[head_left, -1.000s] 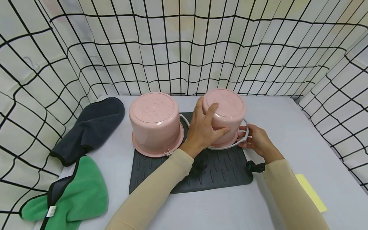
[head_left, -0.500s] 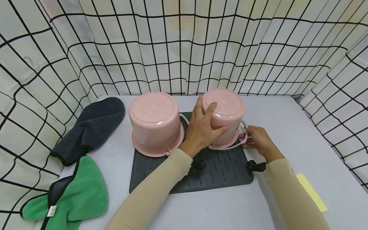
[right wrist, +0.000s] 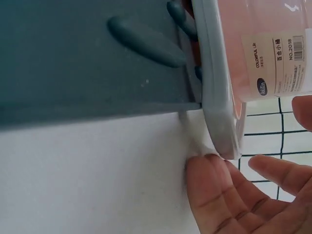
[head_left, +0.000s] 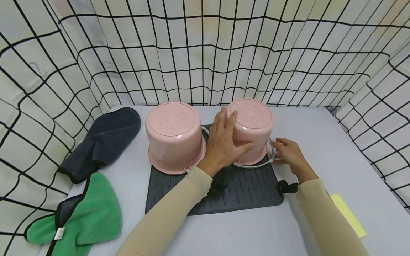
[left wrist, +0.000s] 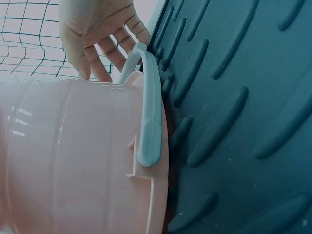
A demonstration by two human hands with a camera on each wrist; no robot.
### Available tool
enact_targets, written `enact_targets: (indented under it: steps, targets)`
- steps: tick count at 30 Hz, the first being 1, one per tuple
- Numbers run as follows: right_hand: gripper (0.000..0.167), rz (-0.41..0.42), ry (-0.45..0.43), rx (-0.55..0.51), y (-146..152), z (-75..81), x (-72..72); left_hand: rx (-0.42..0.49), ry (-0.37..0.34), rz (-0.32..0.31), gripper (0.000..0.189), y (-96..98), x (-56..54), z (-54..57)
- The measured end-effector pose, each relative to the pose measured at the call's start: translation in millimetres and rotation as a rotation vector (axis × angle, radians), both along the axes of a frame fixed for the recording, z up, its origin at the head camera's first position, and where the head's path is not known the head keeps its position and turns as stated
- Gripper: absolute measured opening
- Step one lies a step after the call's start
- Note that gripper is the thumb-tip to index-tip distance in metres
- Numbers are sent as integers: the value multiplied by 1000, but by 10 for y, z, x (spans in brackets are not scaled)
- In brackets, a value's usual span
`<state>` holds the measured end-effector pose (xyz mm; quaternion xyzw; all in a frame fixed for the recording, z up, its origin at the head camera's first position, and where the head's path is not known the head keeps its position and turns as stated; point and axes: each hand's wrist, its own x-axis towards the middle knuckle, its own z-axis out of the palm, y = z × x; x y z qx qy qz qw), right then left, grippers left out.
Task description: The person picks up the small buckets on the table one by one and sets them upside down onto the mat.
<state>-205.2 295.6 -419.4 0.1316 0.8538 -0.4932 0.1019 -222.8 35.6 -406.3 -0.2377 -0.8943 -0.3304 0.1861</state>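
Observation:
Two pink plastic buckets stand upside down on a dark ribbed mat. Against the left side of the right bucket lies my left hand, fingers straight, thumb across the bucket's front. The bucket's pale grey handle hangs low around its rim and juts out to the right. My right hand is at that jutting end, its fingers loosely extended around the handle without gripping it. A paper label shows on the bucket in the right wrist view. The left bucket is untouched.
A dark grey cloth mitt and a green one lie on the left of the white table. At right, partly behind the sleeve, is a yellow sheet. Black wire grid panels enclose the back and sides.
My right fingers have loosened from the handle and drawn slightly away to the right. The left hand's fingers have come closer together on the bucket. The buckets have stayed in place.

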Motion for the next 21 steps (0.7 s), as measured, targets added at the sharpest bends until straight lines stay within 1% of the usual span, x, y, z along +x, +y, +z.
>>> enact_targets:
  steps: [5, 8, 11, 16, 21]
  targets:
    - [73, 32, 16, 56, -26, 50, 47, -26, 21, -23, 111, -37, 6, -1]
    - [80, 50, 37, 127, -39, 99, 85, -34, 11, -49, 112, -73, 24, 8]
    - [85, 54, 86, 214, -49, 143, 146, -28, 2, -91, 109, -117, 64, 28]
    - [83, 86, 217, 302, -74, 206, 287, -15, 12, -162, 103, -202, 183, 80]
    - [80, 139, 312, 317, -113, 263, 463, -35, 57, -233, 96, -321, 362, 169]
